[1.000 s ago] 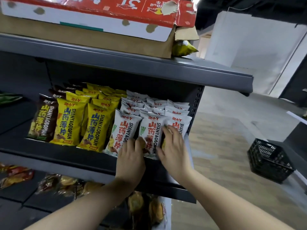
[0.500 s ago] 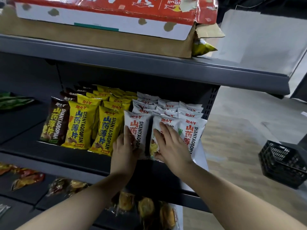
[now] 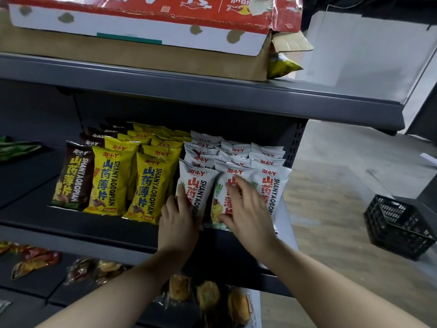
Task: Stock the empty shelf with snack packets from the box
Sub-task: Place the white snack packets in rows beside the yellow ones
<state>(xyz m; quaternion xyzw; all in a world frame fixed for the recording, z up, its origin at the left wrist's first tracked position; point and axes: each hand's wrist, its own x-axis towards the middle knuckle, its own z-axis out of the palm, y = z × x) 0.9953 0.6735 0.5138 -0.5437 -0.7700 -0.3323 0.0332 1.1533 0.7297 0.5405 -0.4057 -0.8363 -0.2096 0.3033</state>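
Both hands work at the front right of the dark shelf (image 3: 99,229), where white snack packets (image 3: 275,185) stand in rows running back toward the rear wall. The packets stand upright on their bottom seams, leaning slightly backward, long axis vertical, printed faces toward the shelf's front edge. The left hand (image 3: 177,218) holds the front white packet (image 3: 198,185) of the left row, thumb on its face and fingers at its left edge. The right hand (image 3: 246,209) lies with fingers spread and fairly straight, flat on the face of the next front packet (image 3: 222,197). To the left stand yellow packets (image 3: 146,185) and brown packets (image 3: 72,178), set the same way. The box (image 3: 142,29) sits on the upper shelf (image 3: 212,91), one yellow bag (image 3: 281,66) poking out its right end. A black crate (image 3: 399,226) stands on the floor at right.
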